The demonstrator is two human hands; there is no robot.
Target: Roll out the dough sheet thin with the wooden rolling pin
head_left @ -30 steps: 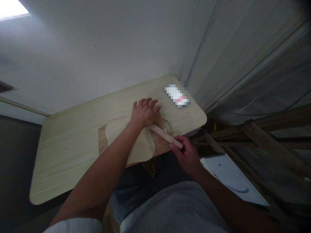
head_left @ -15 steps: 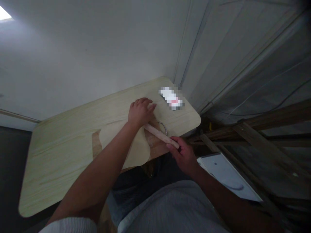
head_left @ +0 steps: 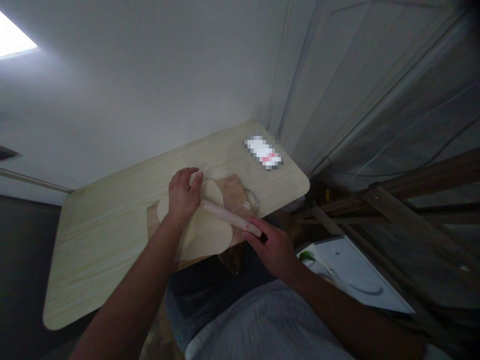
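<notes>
A pale wooden rolling pin [head_left: 228, 216] lies slantwise across a flattened sheet of dough [head_left: 206, 232]. My right hand [head_left: 272, 245] is closed around the pin's near right end. At its far end, my left hand [head_left: 183, 196] rests low over the dough, thumb apart from the fingers. Whether the left palm touches the pin is hidden. Beneath the dough is a wooden cutting board [head_left: 230, 187] with a metal loop handle [head_left: 255, 199] on its right side. The dough has a curved outline and covers much of the board.
The board sits on a light wood-grain table [head_left: 101, 240] against a pale wall [head_left: 168, 75]. A blurred-out white item [head_left: 263, 152] lies at the table's far right. Below right are an open white box [head_left: 360, 275] and wooden beams [head_left: 393, 200].
Both hands and the rolling pin have moved left over the dough. More of the board's right part and its handle now shows.
</notes>
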